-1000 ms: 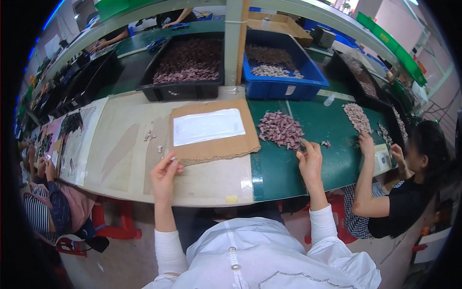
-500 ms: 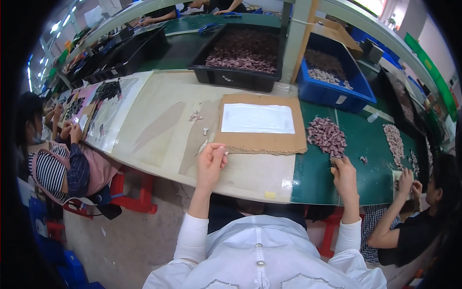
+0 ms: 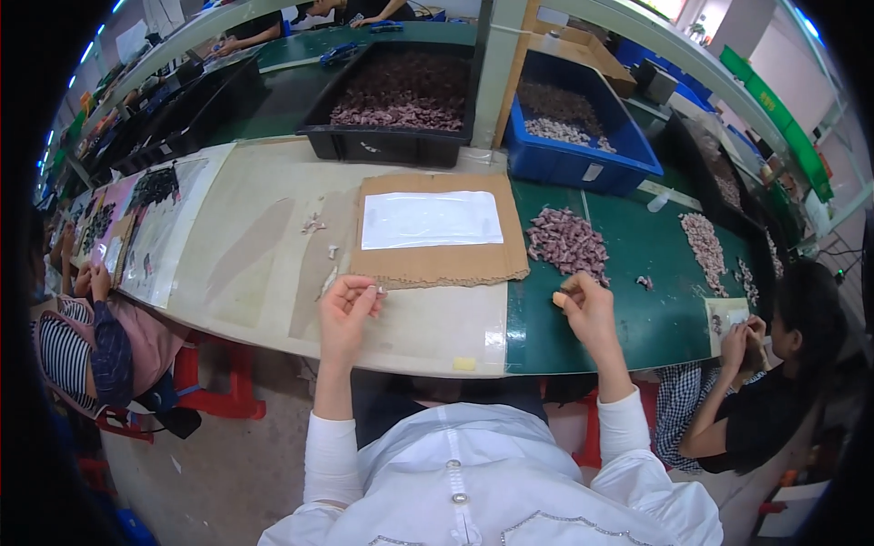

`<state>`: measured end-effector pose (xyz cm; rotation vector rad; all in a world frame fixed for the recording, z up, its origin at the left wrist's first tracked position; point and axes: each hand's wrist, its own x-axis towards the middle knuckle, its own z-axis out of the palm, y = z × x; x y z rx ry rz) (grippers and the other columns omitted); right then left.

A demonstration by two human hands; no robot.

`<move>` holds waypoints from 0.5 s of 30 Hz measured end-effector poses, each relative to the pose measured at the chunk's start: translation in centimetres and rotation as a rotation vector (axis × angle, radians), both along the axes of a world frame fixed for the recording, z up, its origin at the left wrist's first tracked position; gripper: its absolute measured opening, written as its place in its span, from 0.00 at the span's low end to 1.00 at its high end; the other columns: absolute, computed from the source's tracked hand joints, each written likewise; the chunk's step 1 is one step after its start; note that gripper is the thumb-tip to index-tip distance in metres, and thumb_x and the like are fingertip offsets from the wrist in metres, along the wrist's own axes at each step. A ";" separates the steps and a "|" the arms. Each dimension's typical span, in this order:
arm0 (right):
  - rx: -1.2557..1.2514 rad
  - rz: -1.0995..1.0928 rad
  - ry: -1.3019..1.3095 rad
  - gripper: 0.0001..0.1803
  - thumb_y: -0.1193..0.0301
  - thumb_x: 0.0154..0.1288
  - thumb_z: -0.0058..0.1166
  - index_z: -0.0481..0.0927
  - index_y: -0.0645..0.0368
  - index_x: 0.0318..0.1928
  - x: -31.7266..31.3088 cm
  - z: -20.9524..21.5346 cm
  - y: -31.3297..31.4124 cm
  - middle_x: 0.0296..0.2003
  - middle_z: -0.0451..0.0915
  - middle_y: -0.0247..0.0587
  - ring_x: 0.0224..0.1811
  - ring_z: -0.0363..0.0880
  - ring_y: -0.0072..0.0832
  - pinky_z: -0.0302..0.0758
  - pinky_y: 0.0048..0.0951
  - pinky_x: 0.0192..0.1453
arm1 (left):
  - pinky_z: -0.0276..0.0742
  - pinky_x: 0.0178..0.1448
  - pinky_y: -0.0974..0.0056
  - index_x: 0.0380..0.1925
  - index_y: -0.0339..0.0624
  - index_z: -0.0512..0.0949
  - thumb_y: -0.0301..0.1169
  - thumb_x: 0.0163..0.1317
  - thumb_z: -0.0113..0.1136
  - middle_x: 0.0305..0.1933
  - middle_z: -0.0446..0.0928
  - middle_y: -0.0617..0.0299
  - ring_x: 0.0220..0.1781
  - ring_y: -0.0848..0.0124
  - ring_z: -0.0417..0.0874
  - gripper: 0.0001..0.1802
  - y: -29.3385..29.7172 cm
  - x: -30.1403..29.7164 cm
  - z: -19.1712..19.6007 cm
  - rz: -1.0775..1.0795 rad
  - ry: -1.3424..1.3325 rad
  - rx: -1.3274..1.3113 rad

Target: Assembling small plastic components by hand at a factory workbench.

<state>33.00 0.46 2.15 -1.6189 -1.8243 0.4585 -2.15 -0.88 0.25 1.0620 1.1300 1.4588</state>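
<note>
My left hand (image 3: 346, 314) is closed at the near edge of a cardboard sheet (image 3: 437, 271), its fingertips pinching a small whitish piece (image 3: 381, 289). A white sheet (image 3: 432, 218) in a clear, shiny cover lies on the cardboard. My right hand (image 3: 590, 317) is just in front of a heap of small mauve pieces (image 3: 566, 244), thumb and fingers drawn together. A tan-orange covering (image 3: 559, 298) shows at one fingertip; what those fingers hold, if anything, is hidden. A few loose pale pieces (image 3: 314, 223) lie left of the cardboard.
A black tray (image 3: 382, 146) and a blue tray (image 3: 583, 171) of small pieces stand at the back, parted by a post (image 3: 496, 77). At the right, a co-worker (image 3: 728, 391) handles pieces beside a pale pile (image 3: 706, 250). Another co-worker (image 3: 77, 350) sits at the left.
The view has swung to the right, so the table appears shifted left. My right hand has drawn back slightly from the mauve heap. My left hand keeps its pinch by the cardboard.
</note>
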 end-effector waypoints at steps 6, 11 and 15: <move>0.009 -0.014 0.199 0.11 0.81 0.56 0.56 0.80 0.66 0.42 0.0 -1.4 0.3 0.27 0.80 0.37 0.24 0.76 0.18 0.74 0.18 0.26 | 0.71 0.33 0.75 0.36 0.35 0.74 0.23 0.62 0.54 0.30 0.79 0.60 0.28 0.79 0.75 0.04 0.2 0.4 0.0 -0.006 -0.006 0.005; 0.040 0.021 0.129 0.09 0.81 0.56 0.56 0.80 0.67 0.40 -0.5 -0.1 -0.1 0.29 0.80 0.38 0.27 0.77 0.19 0.74 0.18 0.32 | 0.71 0.33 0.75 0.36 0.34 0.75 0.23 0.60 0.55 0.31 0.79 0.59 0.28 0.79 0.75 0.05 -0.1 0.4 0.2 0.014 -0.018 0.000; -0.042 0.023 0.275 0.09 0.80 0.58 0.56 0.79 0.67 0.41 -1.4 -0.6 0.3 0.31 0.81 0.36 0.31 0.76 0.18 0.73 0.19 0.37 | 0.71 0.33 0.76 0.35 0.32 0.79 0.21 0.57 0.59 0.29 0.80 0.61 0.29 0.81 0.76 0.06 -0.1 0.5 0.0 -0.004 0.001 0.029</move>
